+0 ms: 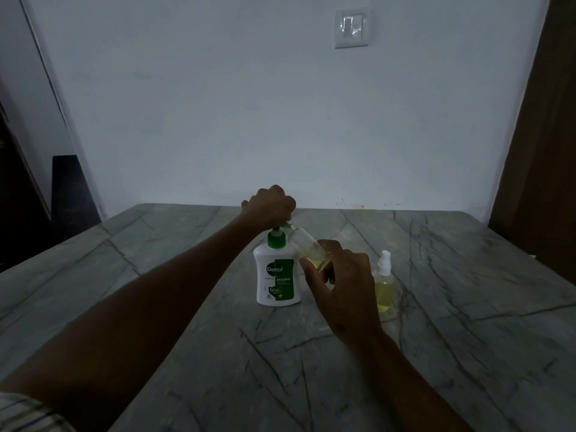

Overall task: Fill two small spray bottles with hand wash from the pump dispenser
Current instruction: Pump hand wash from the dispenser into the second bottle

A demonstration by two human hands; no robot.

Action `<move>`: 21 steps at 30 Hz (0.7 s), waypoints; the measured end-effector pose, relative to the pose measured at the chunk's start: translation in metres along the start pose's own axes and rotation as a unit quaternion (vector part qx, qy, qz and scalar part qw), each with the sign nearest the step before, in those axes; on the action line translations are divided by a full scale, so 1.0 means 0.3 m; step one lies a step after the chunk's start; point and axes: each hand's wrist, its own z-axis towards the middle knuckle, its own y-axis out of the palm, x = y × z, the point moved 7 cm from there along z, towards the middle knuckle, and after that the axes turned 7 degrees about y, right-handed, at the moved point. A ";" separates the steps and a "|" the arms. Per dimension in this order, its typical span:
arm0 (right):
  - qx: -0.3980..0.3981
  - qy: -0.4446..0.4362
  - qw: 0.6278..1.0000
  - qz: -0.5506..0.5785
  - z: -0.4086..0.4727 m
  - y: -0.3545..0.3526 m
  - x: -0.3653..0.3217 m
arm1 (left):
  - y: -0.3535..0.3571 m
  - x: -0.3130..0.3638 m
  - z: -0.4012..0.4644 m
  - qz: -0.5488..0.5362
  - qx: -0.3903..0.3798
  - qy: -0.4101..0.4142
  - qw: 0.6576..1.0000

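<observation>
Left hand [269, 202] fisted on pump [277, 236]; right hand [339, 275] grips tilted, slippery, light bottle [307, 251] mid-body under spout.

The white pump dispenser [278, 280], standing just beside the right hand [341, 283] and under the left hand [269, 204], carries the only readable print. Its green and white label reads "Dettol" in a green emblem, "ORIGINAL" below that, and "99.99" lower down. The smaller print on the label is too blurred to read.
</observation>
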 end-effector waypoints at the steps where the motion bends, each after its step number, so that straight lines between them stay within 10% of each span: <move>1: -0.001 0.000 1.000 -0.001 0.000 0.001 0.000 | 0.004 -0.002 0.006 0.004 -0.002 0.002 1.000; 21: -0.014 0.006 1.000 -0.012 -0.008 0.010 0.015 | 0.055 -0.047 0.060 -0.001 -0.030 0.001 1.000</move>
